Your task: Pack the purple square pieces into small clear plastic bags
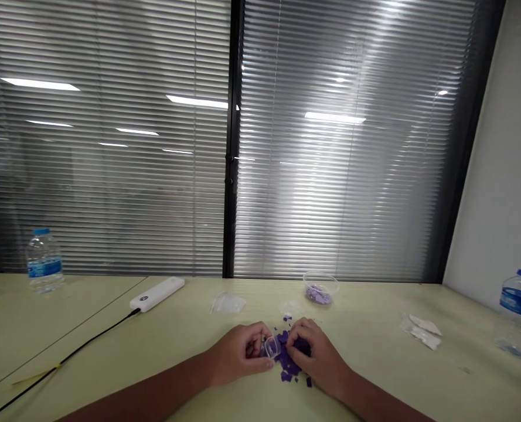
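My left hand (245,354) is closed around a small clear plastic cup (272,347), tipped on its side with its mouth facing right. Beside that mouth, a pile of dark purple flakes (288,364) lies loose on the table. My right hand (315,354) bends over the right part of the pile, thumb and fingers pinched together on purple flakes. Its fingers partly hide the flakes under it. A few small bits lie scattered around the pile.
Behind my hands stands a clear round tub (320,286) with pale purple flakes. Clear plastic pieces (227,303) and a torn packet (422,331) lie about. A white power strip (157,294) trails a black cable at left. Water bottles (44,264) stand at both sides.
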The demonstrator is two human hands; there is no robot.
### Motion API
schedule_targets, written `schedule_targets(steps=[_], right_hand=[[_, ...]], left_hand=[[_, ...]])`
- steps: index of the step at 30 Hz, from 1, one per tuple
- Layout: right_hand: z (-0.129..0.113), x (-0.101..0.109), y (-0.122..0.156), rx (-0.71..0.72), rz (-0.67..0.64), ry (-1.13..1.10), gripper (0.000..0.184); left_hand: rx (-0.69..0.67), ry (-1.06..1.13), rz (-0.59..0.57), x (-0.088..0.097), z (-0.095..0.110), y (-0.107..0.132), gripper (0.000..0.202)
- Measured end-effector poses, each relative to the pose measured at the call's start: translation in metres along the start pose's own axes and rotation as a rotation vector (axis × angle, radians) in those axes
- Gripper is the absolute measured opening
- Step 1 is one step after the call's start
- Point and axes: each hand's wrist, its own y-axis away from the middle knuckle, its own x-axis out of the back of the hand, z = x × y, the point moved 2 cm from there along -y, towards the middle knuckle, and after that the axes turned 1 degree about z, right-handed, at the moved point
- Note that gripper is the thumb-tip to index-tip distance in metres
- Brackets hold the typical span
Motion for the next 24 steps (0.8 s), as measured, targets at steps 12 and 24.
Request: schedule_targets(steps=[12,24], right_hand=[[-0.007,-0.012,0.003,-0.061,0.113,-0.273,0.032],[-0.012,-0.017,0.005,-0.058,0.109,-0.207,0.016]], left_hand=[[0.001,-0.053,0.003,0.0,-0.002,0.0,0.044],[-0.037,-0.138,0.022,-0.003,-0.004,0.001,0.033]])
